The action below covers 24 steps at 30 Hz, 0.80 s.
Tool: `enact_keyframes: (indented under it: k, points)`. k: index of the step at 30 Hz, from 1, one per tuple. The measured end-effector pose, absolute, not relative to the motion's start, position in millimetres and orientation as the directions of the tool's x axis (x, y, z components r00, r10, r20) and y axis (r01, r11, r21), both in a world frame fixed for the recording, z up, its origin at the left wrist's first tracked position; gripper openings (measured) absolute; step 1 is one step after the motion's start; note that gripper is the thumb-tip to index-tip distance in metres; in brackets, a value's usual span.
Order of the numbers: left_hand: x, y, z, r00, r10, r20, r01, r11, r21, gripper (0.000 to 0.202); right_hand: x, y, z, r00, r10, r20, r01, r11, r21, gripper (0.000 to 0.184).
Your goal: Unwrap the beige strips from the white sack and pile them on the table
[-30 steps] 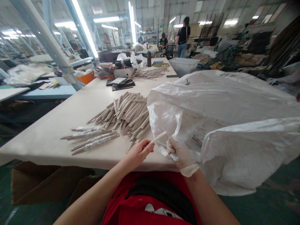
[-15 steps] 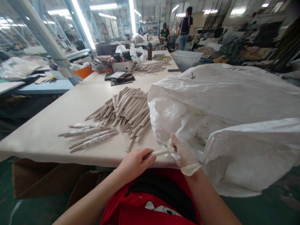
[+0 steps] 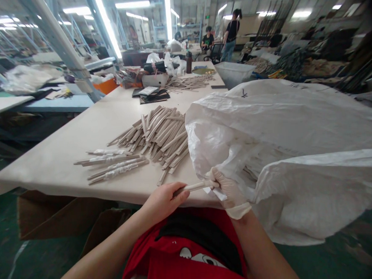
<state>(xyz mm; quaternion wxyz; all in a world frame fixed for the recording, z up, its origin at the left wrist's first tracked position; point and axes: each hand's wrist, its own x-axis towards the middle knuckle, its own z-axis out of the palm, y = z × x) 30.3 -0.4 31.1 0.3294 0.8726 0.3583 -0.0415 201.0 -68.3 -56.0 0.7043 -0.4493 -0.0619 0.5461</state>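
Between my two hands, at the table's front edge, lies a pale beige flat strip [image 3: 197, 186], perhaps more than one together. My bare left hand [image 3: 168, 199] grips its left end, thumb along the near side. My right hand [image 3: 229, 191], in a thin whitish glove, pinches the other end. A bit of white material [image 3: 217, 193] shows under the right fingers. Beyond my hands is a heap of similar beige strips [image 3: 161, 132]. Left of it lie several bundles of strips [image 3: 116, 169] wrapped in white.
A big white sack [image 3: 283, 124] covers the table's right side, its mouth open with strips inside. Dark flat pieces [image 3: 154, 96], a box [image 3: 155, 79] and a bottle [image 3: 189, 62] stand farther back. Cardboard boxes [image 3: 54, 217] sit below the table's left front. People are in the background.
My right fingers have curled down closer round the strip's end, and the white bit under them shows more. Both hands have shifted slightly; the strip stays held between them.
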Motion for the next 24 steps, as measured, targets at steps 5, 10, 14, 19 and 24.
enact_keyframes:
  k: [5,10,14,19,24]
  points:
    - [29.9,-5.3,34.8,0.766,0.58,-0.278,0.615,-0.534,0.58,0.035,197.8,-71.0,-53.0,0.352,0.838,-0.417,-0.751,-0.013,-0.66,0.045]
    - [25.5,-4.3,32.9,0.737,0.627,-0.254,0.639,-0.522,0.565,0.035,196.4,-76.6,-47.4,0.295,0.905,-0.306,-0.738,0.012,-0.674,0.04]
    - [23.7,-6.1,28.3,0.711,0.671,-0.209,0.671,-0.557,0.489,0.034,193.4,-81.3,-47.8,0.317,0.904,-0.288,-0.657,-0.01,-0.754,0.033]
    - [35.8,-11.7,19.6,0.704,0.705,-0.09,0.688,-0.644,0.335,0.034,175.3,-81.1,-47.0,0.485,0.813,-0.321,-0.512,-0.034,-0.858,0.038]
    - [22.5,-2.4,17.2,0.744,0.637,-0.203,0.644,-0.599,0.476,0.036,177.9,-78.3,-45.7,0.445,0.804,-0.394,-0.572,-0.083,-0.816,0.037]
